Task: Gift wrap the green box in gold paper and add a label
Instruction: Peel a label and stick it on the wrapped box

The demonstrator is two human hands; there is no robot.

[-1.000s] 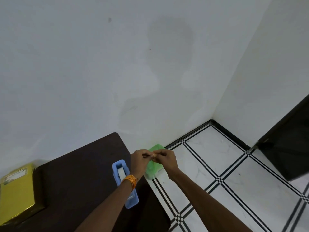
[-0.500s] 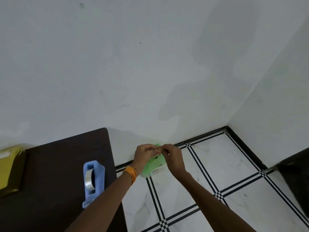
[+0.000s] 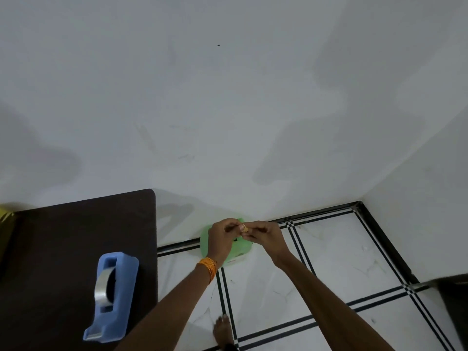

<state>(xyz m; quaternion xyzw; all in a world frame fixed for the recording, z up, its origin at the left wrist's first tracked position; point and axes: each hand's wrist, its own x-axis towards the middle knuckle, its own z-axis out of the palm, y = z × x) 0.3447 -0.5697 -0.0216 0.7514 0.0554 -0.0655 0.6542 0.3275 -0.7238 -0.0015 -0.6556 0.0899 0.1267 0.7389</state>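
My left hand and my right hand meet out past the table's right side, above the floor. Their fingertips pinch a small pale yellowish scrap between them; what it is made of I cannot tell. Directly beneath the hands a green container sits on the floor against the wall, largely hidden by them. Only a sliver of the gold-wrapped box shows at the far left edge, on the dark table.
A blue tape dispenser with a roll of tape stands near the table's right edge. The floor is white tile with black lines. My bare foot is at the bottom. A dark object sits at the right edge.
The view has swung right, so the gold box has slid almost out of frame. Both hands stay together over the green container, still pinching the scrap.
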